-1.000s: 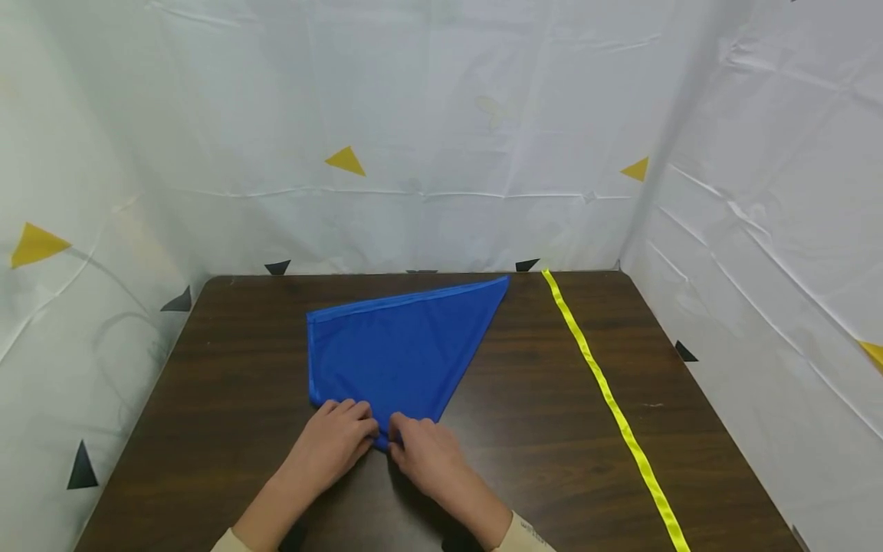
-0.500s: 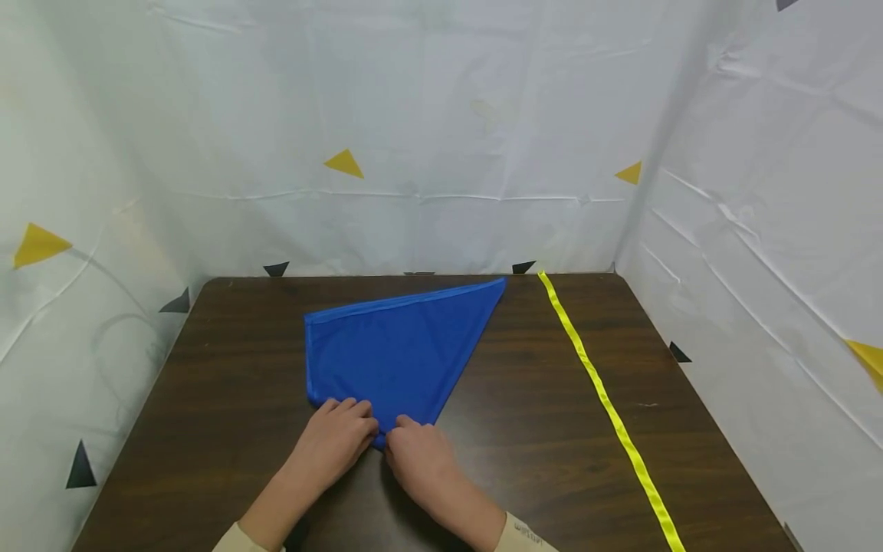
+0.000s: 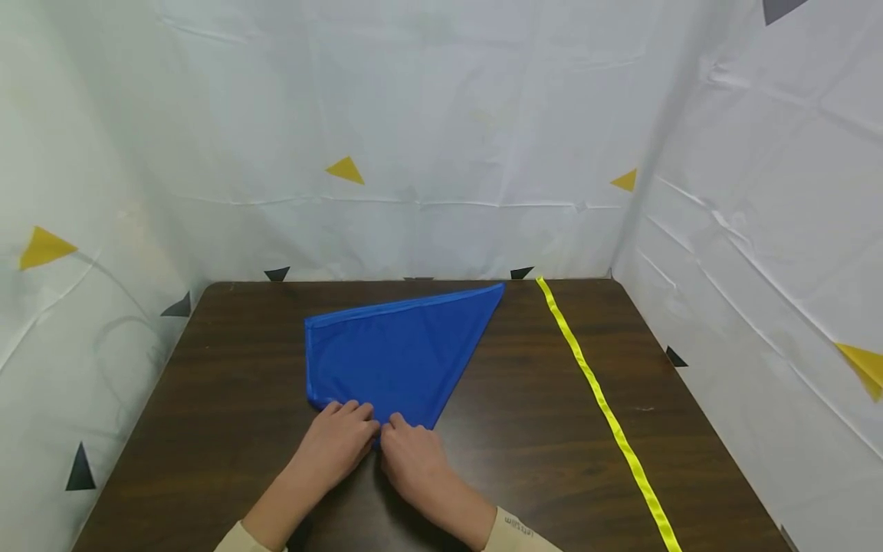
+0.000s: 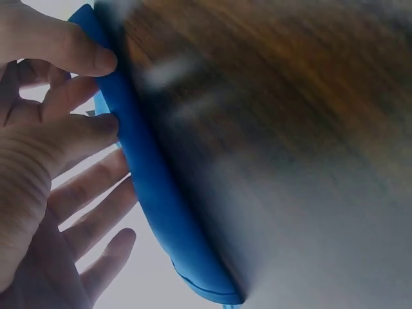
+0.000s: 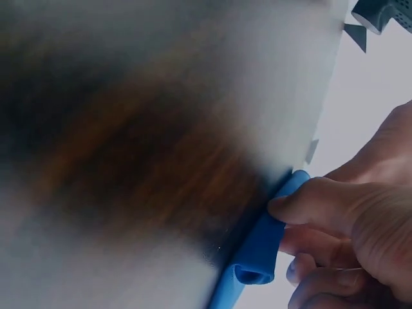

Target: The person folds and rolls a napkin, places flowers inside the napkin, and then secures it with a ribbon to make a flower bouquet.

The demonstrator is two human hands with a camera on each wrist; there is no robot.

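A blue cloth [image 3: 393, 360] lies flat on the table, with a pointed corner at the far right and its near edge rolled into a narrow tube. My left hand [image 3: 338, 441] pinches that roll, thumb on the near side and fingers behind, as the left wrist view shows along the rolled edge [image 4: 151, 187]. Right beside it, my right hand [image 3: 417, 464] grips the same roll close to its right end. In the right wrist view the roll's open end [image 5: 254, 273] sticks out below the thumb. Both hands cover most of the near edge in the head view.
A yellow ribbon [image 3: 607, 410] runs lengthwise over the right part of the brown wooden table [image 3: 207, 429]. White sheeting [image 3: 441, 138] with yellow and black triangles stands behind and at both sides of the table.
My right hand has shifted slightly left, closer to the left hand, and less of the roll shows between them. The left hand stays nearly in place. The head view tilts a little.
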